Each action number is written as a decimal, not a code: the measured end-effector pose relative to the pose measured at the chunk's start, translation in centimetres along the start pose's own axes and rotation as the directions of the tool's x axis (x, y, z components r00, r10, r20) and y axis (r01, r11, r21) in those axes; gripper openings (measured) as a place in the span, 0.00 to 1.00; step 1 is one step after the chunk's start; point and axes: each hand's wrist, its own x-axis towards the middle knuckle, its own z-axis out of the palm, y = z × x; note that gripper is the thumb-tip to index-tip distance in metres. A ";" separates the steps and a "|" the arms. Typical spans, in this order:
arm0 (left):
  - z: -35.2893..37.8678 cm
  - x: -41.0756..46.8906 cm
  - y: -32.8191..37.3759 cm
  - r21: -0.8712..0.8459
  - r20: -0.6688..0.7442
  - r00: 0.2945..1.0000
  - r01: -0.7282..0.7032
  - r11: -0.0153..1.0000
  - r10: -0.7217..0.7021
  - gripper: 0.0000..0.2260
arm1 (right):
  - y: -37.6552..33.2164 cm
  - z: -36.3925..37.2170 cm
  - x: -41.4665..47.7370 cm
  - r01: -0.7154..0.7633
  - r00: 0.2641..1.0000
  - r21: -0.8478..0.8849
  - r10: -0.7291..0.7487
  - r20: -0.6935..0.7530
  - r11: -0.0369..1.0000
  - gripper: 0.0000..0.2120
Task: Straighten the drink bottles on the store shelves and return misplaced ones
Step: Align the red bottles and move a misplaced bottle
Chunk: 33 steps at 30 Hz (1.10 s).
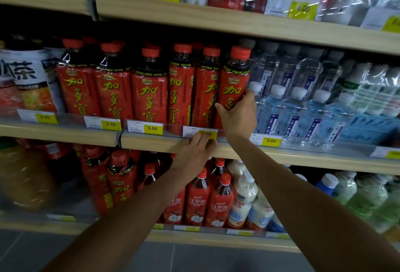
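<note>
**Trainee:** Position of the red bottle?

**Supervisor:** At the right end of the red-label row on the middle shelf, just beside the clear water bottles on the right. Close against the neighbouring red bottle on the left; touching or not, cannot tell.

**Trainee:** State of the grip?

**Supervisor:** Right hand wrapped round the lower half of the red bottle, thumb on the left flank, fingers round the right flank. Base hidden behind the palm, so no confirmation of seating on the shelf. Left hand flat, fingers straight, resting on the shelf front over a yellow price tag, holding nothing.

**Trainee:** Axis and direction?

**Supervisor:** Long axis close to upright, cap leaning slightly right toward the water bottles, possibly exaggerated by the wide lens. Bottle directly above the right wrist and farther in, label facing near. Right hand clearly the nearer one. Left hand lower and to the left, below the neighbouring red bottle.

**Trainee:** Requirement for the next move?

**Supervisor:** Probably as follows. Bring the cap back left until parallel with the row. Hold the label near-facing. Seat the base fully on the shelf before release. Avoid any push to the right, given the risk of knocking the white-capped water bottles. Reserve the left hand as a stop for the neighbouring red bottle.
</note>
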 end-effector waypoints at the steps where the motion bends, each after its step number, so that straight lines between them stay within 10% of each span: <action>1: -0.1 0.0 0.0 -0.003 0.002 1.000 -0.001 1.000 0.001 0.22 | 0.0 0.1 -0.1 -0.004 1.000 -0.022 0.004 0.002 1.000 0.30; 33: 0.5 -0.2 -0.4 -0.074 0.005 1.000 0.004 0.997 -0.004 0.21 | 0.5 -0.3 -0.8 0.112 0.994 -0.173 -0.108 0.030 0.979 0.26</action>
